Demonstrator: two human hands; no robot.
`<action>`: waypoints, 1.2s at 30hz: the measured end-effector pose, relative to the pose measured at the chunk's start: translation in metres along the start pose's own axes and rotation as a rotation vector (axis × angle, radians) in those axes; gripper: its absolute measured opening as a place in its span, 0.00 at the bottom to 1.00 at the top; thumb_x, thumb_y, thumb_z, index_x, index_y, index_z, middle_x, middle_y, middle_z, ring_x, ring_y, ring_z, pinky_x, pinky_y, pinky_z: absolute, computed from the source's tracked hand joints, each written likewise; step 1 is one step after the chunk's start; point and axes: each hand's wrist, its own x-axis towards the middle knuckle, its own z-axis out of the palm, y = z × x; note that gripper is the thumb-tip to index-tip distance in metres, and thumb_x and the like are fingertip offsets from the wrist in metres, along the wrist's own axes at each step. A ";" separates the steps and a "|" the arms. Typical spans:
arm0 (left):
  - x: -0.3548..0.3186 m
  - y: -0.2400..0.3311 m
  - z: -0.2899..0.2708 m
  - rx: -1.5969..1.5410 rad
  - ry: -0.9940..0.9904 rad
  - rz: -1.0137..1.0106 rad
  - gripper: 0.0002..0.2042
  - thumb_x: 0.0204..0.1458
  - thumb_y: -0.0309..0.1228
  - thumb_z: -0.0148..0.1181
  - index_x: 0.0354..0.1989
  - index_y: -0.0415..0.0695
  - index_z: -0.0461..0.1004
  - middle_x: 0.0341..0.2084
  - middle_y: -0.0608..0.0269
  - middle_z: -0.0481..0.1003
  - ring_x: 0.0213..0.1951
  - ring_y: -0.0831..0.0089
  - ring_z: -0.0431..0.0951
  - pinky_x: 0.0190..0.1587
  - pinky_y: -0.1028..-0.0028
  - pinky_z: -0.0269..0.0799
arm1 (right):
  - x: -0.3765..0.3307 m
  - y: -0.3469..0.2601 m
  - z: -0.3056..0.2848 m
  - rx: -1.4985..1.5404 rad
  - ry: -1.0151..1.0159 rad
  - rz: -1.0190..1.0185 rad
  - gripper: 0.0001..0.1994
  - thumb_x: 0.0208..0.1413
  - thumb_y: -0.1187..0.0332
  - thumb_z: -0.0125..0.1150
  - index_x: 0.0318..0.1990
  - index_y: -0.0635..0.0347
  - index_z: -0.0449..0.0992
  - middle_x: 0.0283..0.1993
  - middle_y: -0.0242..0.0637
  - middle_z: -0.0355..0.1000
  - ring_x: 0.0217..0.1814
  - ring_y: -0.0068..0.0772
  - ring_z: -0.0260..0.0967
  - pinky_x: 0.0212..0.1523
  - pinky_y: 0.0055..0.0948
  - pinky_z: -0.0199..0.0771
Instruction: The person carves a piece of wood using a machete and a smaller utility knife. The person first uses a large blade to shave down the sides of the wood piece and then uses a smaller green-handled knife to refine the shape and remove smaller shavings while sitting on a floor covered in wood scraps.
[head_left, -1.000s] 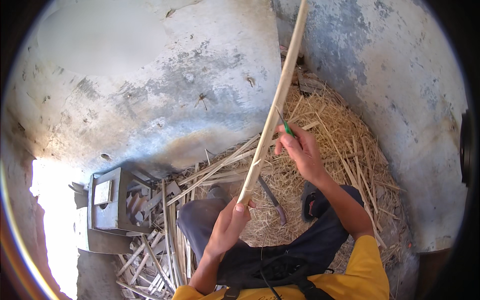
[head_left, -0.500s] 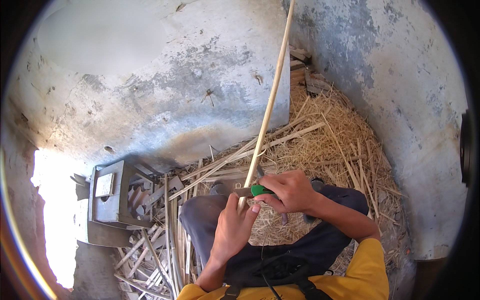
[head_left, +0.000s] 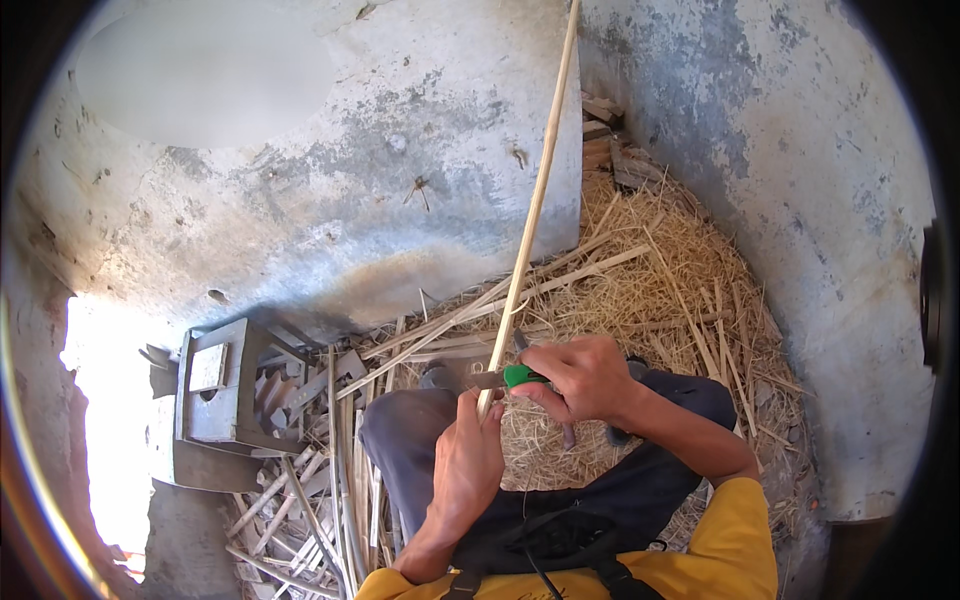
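A long pale cane stick [head_left: 536, 200] rises from my lap up past the grey wall to the top of the view. My left hand [head_left: 466, 465] grips its lower end above my thigh. My right hand [head_left: 583, 377] holds a knife with a green handle [head_left: 518, 376], and its blade lies against the stick just above my left hand. I sit with dark trousers and yellow sleeves showing at the bottom.
Straw and shavings [head_left: 660, 300] cover the ground to the right. Split cane strips [head_left: 330, 500] lie in a heap on the left beside a grey wooden stool [head_left: 215, 395]. Rough plastered walls [head_left: 300, 150] close in behind and to the right.
My right hand came down from high on the stick to just above my left hand, bringing the green-handled knife against the stick. The left hand kept its grip.
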 end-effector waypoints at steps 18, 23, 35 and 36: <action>-0.003 -0.004 -0.006 0.088 -0.071 -0.147 0.11 0.69 0.29 0.51 0.54 0.37 0.66 0.29 0.35 0.78 0.34 0.36 0.79 0.35 0.47 0.72 | 0.006 0.010 0.008 -0.062 0.024 -0.007 0.16 0.62 0.49 0.65 0.39 0.53 0.79 0.23 0.27 0.74 0.17 0.30 0.72 0.18 0.31 0.68; -0.015 -0.015 -0.003 0.126 -0.053 -0.089 0.09 0.68 0.28 0.52 0.50 0.37 0.66 0.27 0.35 0.77 0.31 0.34 0.78 0.32 0.46 0.71 | 0.017 0.032 -0.005 -0.069 0.018 0.123 0.16 0.66 0.49 0.60 0.39 0.53 0.80 0.21 0.30 0.74 0.15 0.29 0.70 0.17 0.31 0.66; -0.059 -0.033 -0.012 0.154 -0.174 -0.162 0.07 0.68 0.26 0.50 0.49 0.37 0.67 0.27 0.37 0.76 0.32 0.35 0.78 0.34 0.47 0.70 | 0.027 0.126 -0.019 -0.196 0.002 0.507 0.23 0.72 0.48 0.49 0.40 0.58 0.81 0.16 0.32 0.68 0.18 0.29 0.68 0.22 0.34 0.68; -0.066 -0.031 -0.015 0.155 -0.176 -0.157 0.07 0.68 0.26 0.50 0.49 0.37 0.67 0.27 0.37 0.76 0.32 0.35 0.78 0.34 0.47 0.70 | 0.030 0.148 -0.024 -0.217 0.027 0.706 0.25 0.73 0.47 0.47 0.40 0.59 0.81 0.20 0.34 0.70 0.22 0.30 0.70 0.27 0.36 0.70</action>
